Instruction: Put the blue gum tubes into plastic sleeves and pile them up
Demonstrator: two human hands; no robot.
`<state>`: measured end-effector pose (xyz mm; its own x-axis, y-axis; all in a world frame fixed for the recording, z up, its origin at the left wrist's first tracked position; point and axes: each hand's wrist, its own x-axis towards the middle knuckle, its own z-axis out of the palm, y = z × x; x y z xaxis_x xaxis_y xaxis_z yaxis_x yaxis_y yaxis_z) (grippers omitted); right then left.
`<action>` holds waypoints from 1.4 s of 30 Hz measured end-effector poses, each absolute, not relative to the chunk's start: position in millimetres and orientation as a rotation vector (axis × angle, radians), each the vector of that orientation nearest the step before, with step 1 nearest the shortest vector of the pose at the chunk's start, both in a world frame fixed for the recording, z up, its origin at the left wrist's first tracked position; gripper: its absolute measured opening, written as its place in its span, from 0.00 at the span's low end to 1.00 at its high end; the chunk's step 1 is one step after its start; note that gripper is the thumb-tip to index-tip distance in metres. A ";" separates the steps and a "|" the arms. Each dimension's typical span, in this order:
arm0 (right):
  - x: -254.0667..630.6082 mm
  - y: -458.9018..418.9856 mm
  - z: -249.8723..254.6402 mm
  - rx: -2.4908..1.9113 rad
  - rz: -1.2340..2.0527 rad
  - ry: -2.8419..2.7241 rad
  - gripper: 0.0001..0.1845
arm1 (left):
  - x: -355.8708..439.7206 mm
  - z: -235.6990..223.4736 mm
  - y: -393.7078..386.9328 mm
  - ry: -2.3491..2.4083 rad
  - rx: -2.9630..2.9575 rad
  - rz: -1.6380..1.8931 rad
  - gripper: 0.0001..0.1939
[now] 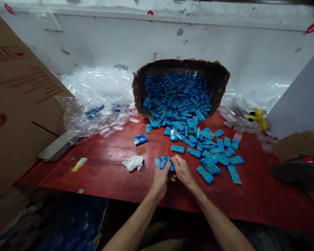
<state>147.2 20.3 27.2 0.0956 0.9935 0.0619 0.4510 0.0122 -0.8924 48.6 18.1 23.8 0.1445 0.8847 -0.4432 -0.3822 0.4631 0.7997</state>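
My left hand (161,177) and my right hand (182,169) are close together near the front of the red table. Both are closed on a small blue printed packet (161,161), my right fingers at its right end. What lies under the fingers is hidden. Another blue packet (140,139) lies flat beyond, to the left. A crumpled white tissue or cloth (133,163) is left of my left hand. To the right spreads a heap of small clear cases with blue ends and turquoise beads or pellets (209,165).
Behind, a cardboard box on its side (222,78) spills more blue cases. Clear plastic bags and sleeves (102,87) pile at the back left. A large carton (21,97) stands left. Yellow-handled scissors (261,120) and a dark red-trimmed object (293,169) are on the right.
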 end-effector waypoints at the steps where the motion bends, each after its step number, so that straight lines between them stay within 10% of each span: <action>1: 149.9 21.2 29.6 -1.543 0.860 -1.482 0.17 | 43.6 26.1 17.5 1.026 0.591 0.943 0.15; 28: 144.4 20.4 35.0 -1.403 1.237 -1.269 0.08 | 19.0 16.3 19.2 1.206 0.731 1.163 0.14; 42: 162.1 34.8 34.7 -1.701 0.606 -1.725 0.14 | 14.8 26.3 28.3 1.034 0.326 0.975 0.13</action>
<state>162.1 34.8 34.7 0.0354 0.9925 0.1173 0.7011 0.0590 -0.7107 14.8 28.3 26.3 0.1566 0.8049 -0.5723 -0.5238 0.5590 0.6428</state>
